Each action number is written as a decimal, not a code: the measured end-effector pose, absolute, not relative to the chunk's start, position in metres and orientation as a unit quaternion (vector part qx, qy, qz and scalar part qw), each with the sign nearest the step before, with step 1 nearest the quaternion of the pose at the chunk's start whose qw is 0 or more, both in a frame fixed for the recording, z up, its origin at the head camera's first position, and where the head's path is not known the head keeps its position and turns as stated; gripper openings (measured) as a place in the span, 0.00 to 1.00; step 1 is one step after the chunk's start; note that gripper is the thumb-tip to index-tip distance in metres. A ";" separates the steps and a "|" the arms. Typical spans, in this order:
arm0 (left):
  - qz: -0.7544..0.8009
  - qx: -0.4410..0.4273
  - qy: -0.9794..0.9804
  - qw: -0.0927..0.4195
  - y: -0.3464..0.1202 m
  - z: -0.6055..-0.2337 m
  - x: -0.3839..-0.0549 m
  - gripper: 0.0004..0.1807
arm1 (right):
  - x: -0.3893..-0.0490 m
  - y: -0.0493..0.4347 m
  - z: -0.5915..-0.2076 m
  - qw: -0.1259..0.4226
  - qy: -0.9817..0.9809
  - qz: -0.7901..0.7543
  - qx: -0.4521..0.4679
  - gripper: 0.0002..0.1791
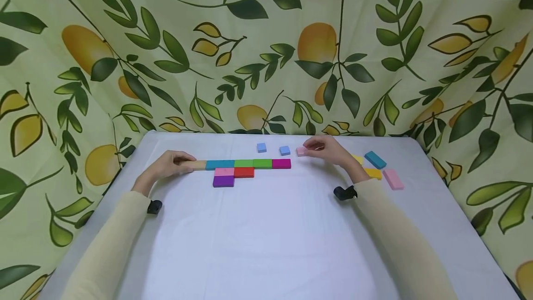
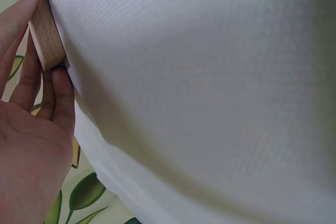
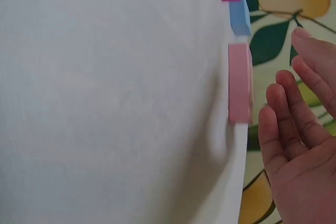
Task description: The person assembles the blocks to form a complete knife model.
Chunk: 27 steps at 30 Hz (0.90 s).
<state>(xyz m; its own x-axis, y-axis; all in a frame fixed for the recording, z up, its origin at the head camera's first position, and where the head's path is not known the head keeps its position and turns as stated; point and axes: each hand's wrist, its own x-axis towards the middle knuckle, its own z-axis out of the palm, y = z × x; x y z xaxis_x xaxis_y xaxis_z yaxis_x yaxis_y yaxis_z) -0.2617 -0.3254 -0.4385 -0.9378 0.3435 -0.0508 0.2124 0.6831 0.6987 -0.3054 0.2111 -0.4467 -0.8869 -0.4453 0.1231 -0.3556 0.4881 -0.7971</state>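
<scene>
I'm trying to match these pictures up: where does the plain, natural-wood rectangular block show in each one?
Head: left of centre, the plain wooden rectangular block lies between the left hand and the teal rectangular block.
Left wrist: upper left, the plain wooden rectangular block slants down from the top edge.
Right wrist: not in it.
Shared landmark: the white cloth table cover, in all three.

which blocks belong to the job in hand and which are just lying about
Likely in the job:
wooden block, gripped by left hand
in its row: teal block, two green blocks, magenta block
adjoining cluster: red block, inner pink block, purple block
pink block by right hand

Apparently lying about:
two blue blocks
two yellow blocks
loose teal block
far-right pink block
</scene>
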 end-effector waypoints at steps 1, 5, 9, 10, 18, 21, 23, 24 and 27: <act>0.369 0.152 0.912 0.090 -0.325 -0.438 -0.262 0.18 | -0.305 0.215 -0.448 0.047 0.863 -0.452 -0.222 0.17; 0.368 0.152 0.913 0.090 -0.324 -0.439 -0.262 0.18 | -0.305 0.227 -0.452 0.046 0.865 -0.462 -0.189 0.19; 0.363 0.148 0.916 0.090 -0.324 -0.439 -0.262 0.18 | -0.306 0.231 -0.455 0.052 0.868 -0.462 -0.173 0.21; 0.362 0.146 0.916 0.091 -0.324 -0.439 -0.262 0.18 | -0.307 0.232 -0.456 0.055 0.869 -0.462 -0.169 0.22; 0.362 0.152 0.915 0.089 -0.325 -0.441 -0.263 0.18 | -0.308 0.231 -0.457 0.082 0.876 -0.444 -0.169 0.27; 0.362 0.153 0.915 0.089 -0.326 -0.440 -0.264 0.18 | -0.309 0.229 -0.457 0.088 0.880 -0.436 -0.165 0.27; 0.362 0.152 0.915 0.090 -0.326 -0.440 -0.263 0.18 | -0.310 0.227 -0.457 0.090 0.883 -0.432 -0.159 0.27; 0.362 0.151 0.915 0.091 -0.326 -0.440 -0.263 0.18 | -0.310 0.225 -0.457 0.089 0.884 -0.430 -0.158 0.27; 0.364 0.150 0.915 0.092 -0.326 -0.440 -0.262 0.18 | -0.311 0.221 -0.455 0.087 0.887 -0.428 -0.150 0.28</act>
